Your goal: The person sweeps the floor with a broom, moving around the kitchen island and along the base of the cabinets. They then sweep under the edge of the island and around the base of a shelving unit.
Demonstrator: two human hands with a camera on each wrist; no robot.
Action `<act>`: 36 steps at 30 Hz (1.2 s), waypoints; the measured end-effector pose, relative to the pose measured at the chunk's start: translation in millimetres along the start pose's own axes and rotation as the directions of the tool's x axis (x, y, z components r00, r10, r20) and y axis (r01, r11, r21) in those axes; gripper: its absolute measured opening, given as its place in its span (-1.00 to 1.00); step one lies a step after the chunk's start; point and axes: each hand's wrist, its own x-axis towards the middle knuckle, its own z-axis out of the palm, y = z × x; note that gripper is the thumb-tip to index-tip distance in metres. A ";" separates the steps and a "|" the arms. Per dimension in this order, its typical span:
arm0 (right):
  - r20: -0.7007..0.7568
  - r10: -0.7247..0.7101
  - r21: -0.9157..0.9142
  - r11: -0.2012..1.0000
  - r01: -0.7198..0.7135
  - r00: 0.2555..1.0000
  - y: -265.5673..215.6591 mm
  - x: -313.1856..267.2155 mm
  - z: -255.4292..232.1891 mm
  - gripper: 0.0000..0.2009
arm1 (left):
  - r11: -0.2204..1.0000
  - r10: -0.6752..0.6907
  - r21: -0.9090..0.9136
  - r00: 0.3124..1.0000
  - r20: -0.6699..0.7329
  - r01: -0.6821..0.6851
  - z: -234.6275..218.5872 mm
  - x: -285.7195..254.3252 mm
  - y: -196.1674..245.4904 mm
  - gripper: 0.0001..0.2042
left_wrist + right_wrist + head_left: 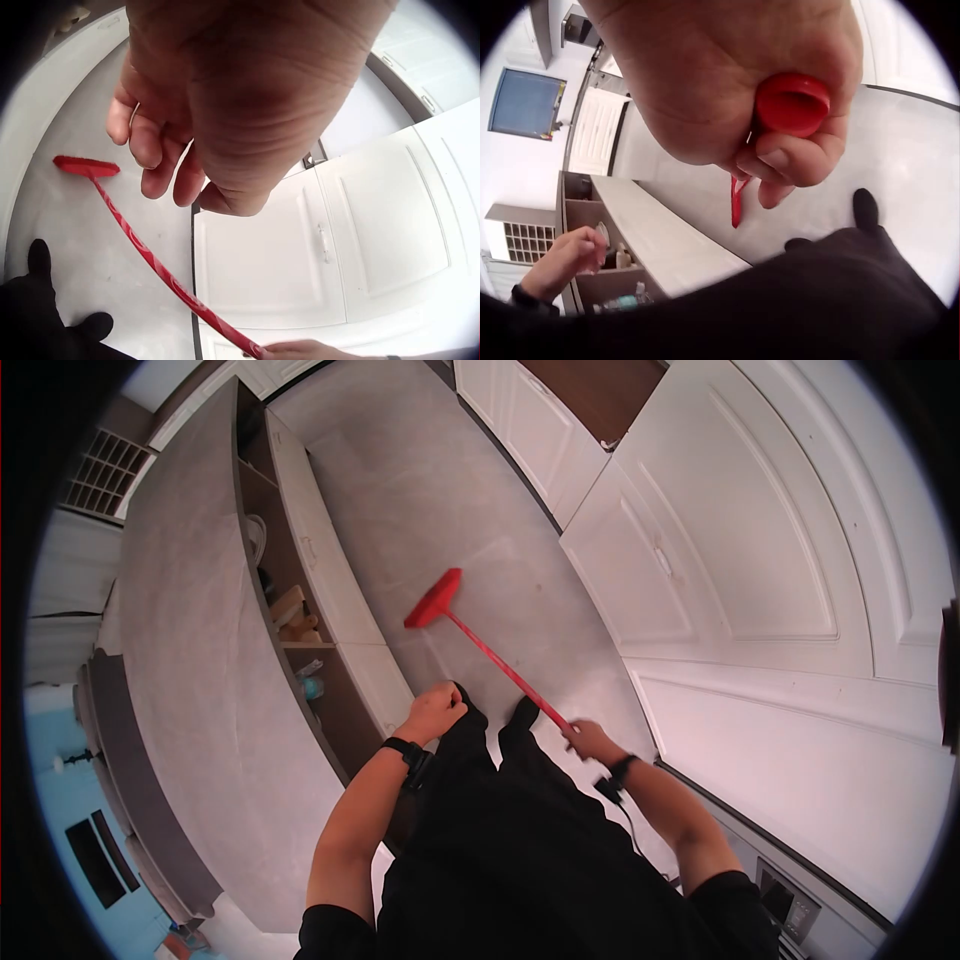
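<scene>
A red broom [505, 665] slants across the grey floor, its wide head [434, 600] down on the floor ahead of the feet. My right hand [592, 742] grips the upper end of its handle. Seen from the right wrist, the handle's hollow red end cap [793, 112] pokes out of the fist, with the fingers wrapped round it. My left hand [436, 712] hangs beside the cabinet drawers with nothing in it. Its fingers are loosely bent in the left wrist view, well apart from the broom.
On the left stands a long grey-topped counter [190, 610] with open shelves holding dishes and a bottle [312, 685]. White cabinets [740, 550] line the right. The floor [430, 470] runs between them, with my dark shoes [517, 715] on it.
</scene>
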 end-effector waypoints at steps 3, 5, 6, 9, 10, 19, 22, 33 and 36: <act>0.030 -0.052 0.106 0.993 0.048 0.998 -67.2 29.4 6.3 -0.64 | 0.998 0.054 0.019 0.999 -0.007 -0.054 -11.5 -1.3 29.7 -0.83; -0.003 -0.090 0.005 0.996 0.090 0.996 -96.9 17.7 2.2 -0.65 | 0.991 0.134 0.018 0.990 -0.035 -0.134 -17.1 -1.1 47.7 -0.84; -0.009 -0.079 0.004 0.997 0.079 0.997 -98.3 1.3 -2.3 -0.65 | 0.990 0.137 0.009 0.990 -0.027 -0.137 -19.8 -4.3 51.9 -0.84; -0.027 -0.162 -0.096 0.983 0.159 0.986 -77.9 -38.2 -32.3 -0.65 | 0.987 0.107 -0.114 0.993 -0.041 -0.111 -25.0 -2.3 56.6 -0.84; -0.036 -0.172 -0.102 0.981 0.167 0.984 -55.8 -59.9 -39.8 -0.66 | 0.989 0.081 -0.120 0.996 -0.043 -0.086 -28.5 -3.7 55.1 -0.83; -0.105 0.316 0.199 0.936 -0.292 0.943 57.9 -195.2 -47.2 -0.67 | 0.946 0.011 -0.317 0.982 -0.190 -0.072 -38.2 -13.3 17.8 -0.75; -0.119 0.346 0.197 0.927 -0.320 0.931 76.5 -156.2 -39.1 -0.66 | 0.942 0.054 -0.317 0.981 -0.188 -0.113 -38.2 -9.6 19.9 -0.73; -0.339 -0.191 -0.229 0.967 0.116 0.921 -46.9 21.1 -22.0 -0.59 | 0.961 0.190 -0.193 0.979 -0.071 -0.200 -41.0 28.6 78.6 -0.83; -0.384 -0.279 -0.269 0.946 0.183 0.880 -48.5 -6.2 -42.1 -0.61 | 0.949 0.245 -0.191 0.968 -0.046 -0.249 -46.6 38.3 90.9 -0.88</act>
